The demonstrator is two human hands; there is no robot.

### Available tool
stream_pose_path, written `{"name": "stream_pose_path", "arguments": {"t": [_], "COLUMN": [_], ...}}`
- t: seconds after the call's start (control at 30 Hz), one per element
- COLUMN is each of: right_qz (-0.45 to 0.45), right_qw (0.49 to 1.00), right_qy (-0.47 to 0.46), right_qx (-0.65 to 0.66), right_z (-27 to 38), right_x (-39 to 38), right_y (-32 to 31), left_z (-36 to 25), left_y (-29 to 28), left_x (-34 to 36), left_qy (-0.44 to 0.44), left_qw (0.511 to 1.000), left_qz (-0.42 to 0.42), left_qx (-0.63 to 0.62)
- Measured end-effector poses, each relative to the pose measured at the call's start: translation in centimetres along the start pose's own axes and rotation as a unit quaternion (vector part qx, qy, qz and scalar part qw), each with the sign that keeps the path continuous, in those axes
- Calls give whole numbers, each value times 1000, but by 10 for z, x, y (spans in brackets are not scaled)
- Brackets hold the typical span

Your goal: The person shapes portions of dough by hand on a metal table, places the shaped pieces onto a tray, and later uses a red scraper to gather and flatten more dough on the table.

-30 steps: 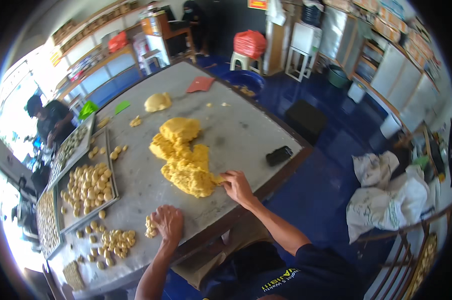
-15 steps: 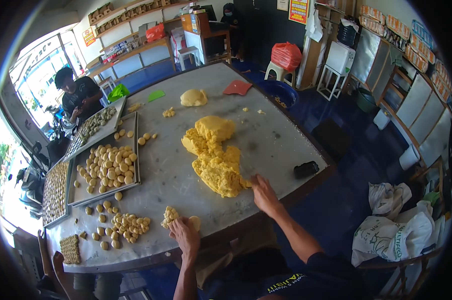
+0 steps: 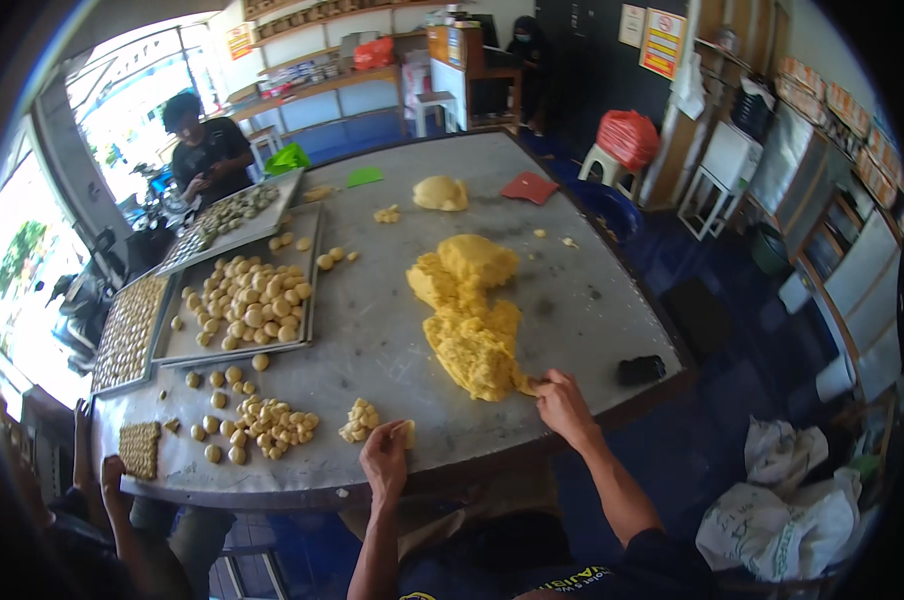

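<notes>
A big crumbly mound of yellow dough point(image 3: 475, 350) lies on the metal-topped table in front of me. My right hand point(image 3: 564, 408) is at its near right corner, fingers closed on a small tongue of that dough. Close to the table's front edge, my left hand point(image 3: 384, 462) pinches a flat pale dough piece point(image 3: 409, 432), partly hidden by the fingers. Just beyond it sits a small heap of pale dough lumps point(image 3: 360, 420). Further left there is a larger pile of small dough pieces point(image 3: 276, 426), with several round balls beside it.
Trays of dough balls point(image 3: 302, 335) line the left side. A smooth pale dough lump point(image 3: 440, 194), a red scraper point(image 3: 529, 188) and a green scraper point(image 3: 365, 177) lie at the back. A black object point(image 3: 641, 371) rests at the right edge. Co-worker's hands point(image 3: 113, 470) show at lower left.
My left hand has moved off the small lumps to the pale flat piece, now between its fingers. My right fingers have closed on the yellow dough's corner. The view has shifted.
</notes>
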State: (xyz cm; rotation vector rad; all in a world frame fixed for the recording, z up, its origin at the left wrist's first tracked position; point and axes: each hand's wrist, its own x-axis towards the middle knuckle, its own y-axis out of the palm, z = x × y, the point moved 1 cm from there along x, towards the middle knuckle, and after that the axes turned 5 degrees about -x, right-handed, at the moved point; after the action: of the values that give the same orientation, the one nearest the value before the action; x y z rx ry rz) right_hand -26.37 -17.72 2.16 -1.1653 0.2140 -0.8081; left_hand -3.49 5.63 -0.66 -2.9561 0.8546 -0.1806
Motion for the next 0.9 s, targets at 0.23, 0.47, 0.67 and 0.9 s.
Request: {"name": "stream_pose_path", "arguments": {"t": [0.23,0.47,0.67,0.9], "right_qz": [-86,-56,-45,-19], "right_qw": [995,997,995,999], "right_qy": [37,41,61,-19], "right_qx": [14,-23,-65,-41], "right_z": [21,8,5,39], "right_x": [-6,7,-4,-43], "right_y": [11,18,3,-4], "left_z": [-7,-11,1,3], "left_y": [-3,-1,-2,17], "left_x": [-1,0,2,1], "left_qy": [-26,-37,-26,-92], "left_qw": [1000,998,1000,991], "left_qz": [-15,-9,-8,54], "left_qx": [2,43,1,-80]}}
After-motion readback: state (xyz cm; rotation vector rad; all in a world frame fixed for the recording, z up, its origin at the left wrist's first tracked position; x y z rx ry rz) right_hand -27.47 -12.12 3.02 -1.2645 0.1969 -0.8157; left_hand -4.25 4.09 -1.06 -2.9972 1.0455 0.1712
